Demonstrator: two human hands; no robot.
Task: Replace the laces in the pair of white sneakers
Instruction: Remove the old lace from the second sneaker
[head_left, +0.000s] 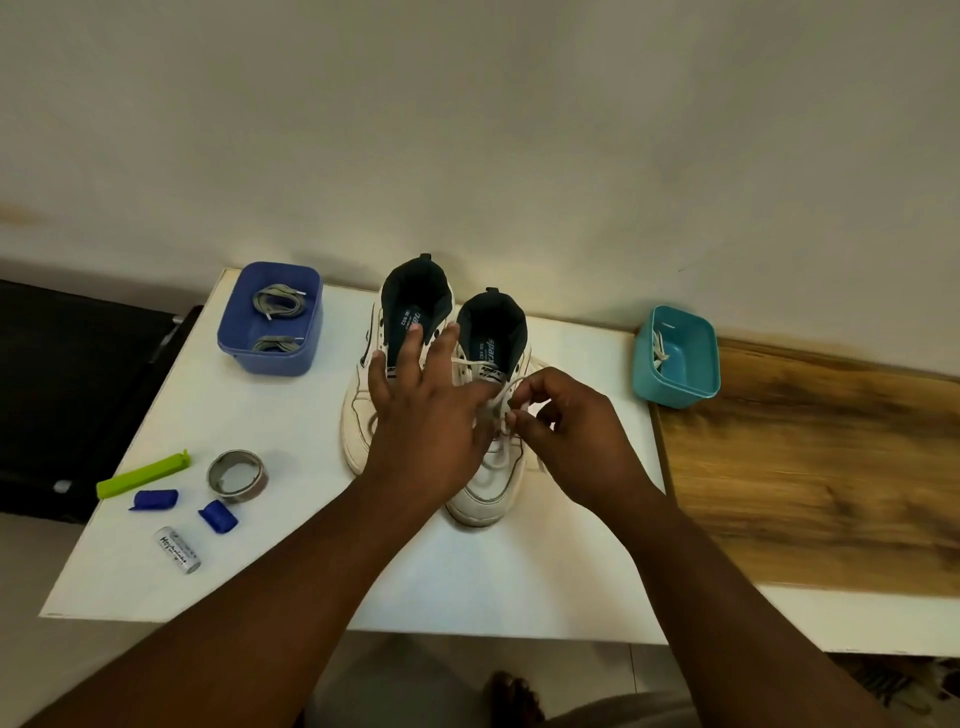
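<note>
The right hand (566, 436) pinches the white lace (501, 400) on the nearer sneaker (491, 483). The left hand (426, 410) lies spread across both shoes, apparently steadying them. Toes point toward the person, so the lace likely pulls out rightward. Grey replacement laces (275, 301) wait in the blue tub (270, 358), far left on the desk (260, 571).

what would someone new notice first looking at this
Two white sneakers stand side by side mid-table, toes toward the person. The right hand pinches the white lace of the right-side shoe, while the left hand spreads open over both. At back left, a blue tub holds grey laces.
</note>
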